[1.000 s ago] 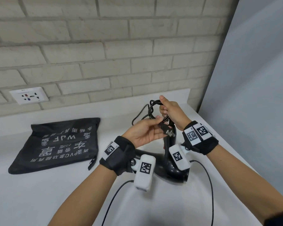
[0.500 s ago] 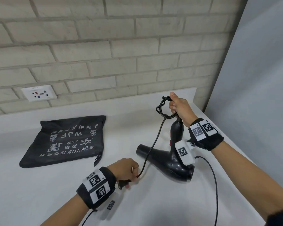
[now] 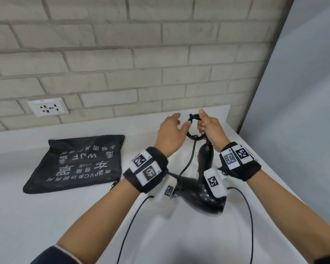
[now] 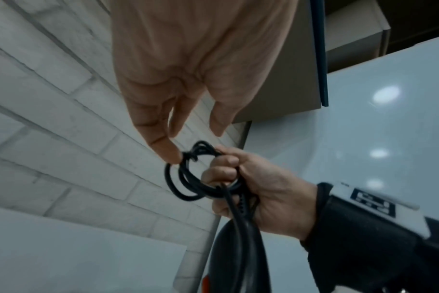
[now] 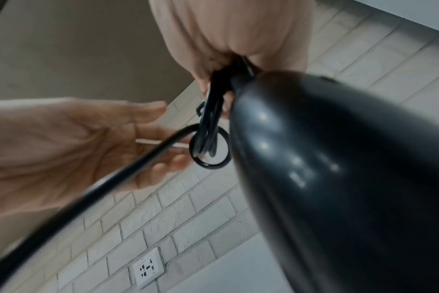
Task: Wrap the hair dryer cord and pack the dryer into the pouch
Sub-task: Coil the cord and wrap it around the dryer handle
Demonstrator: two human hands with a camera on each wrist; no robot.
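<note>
- The right hand (image 3: 210, 130) is clenched around a small coil of the black cord (image 3: 195, 128), thumb up, gripping the loops together with the top end of the dryer's handle.
- From the left wrist view you can see those fingers (image 4: 223, 174) curled through the coil, the loops bunched under the thumb.
- The hair dryer (image 3: 204, 189) hangs nose-down from that grip, handle upright, its barrel low over the counter (image 3: 46, 216) toward the right edge; whether it touches the surface I cannot tell.
- The left hand (image 3: 171, 134) is just beside the coil, fingers straight and spread, gripping nothing.
- One fingertip (image 4: 168, 152) of it touches the far side of the coil.
- A loose run of cord drops from the coil, passes the left palm (image 5: 63, 150) and goes down behind the left wrist band.
- The plug end is out of sight.
- The black pouch (image 3: 80, 164) lies flat on the counter to the left, well apart from the dryer, nearer the back wall, white printed lettering facing up.
- Its zipper pull sits at the lower right corner, pointing toward the left forearm.
- A white wall socket (image 3: 48, 107) sits in the brick wall (image 3: 141, 54) just above the counter's back edge, above and left of the pouch.
- Both wrists carry black bands with white marker tags, and thin black cables trail from them across the near edge of the counter.
</note>
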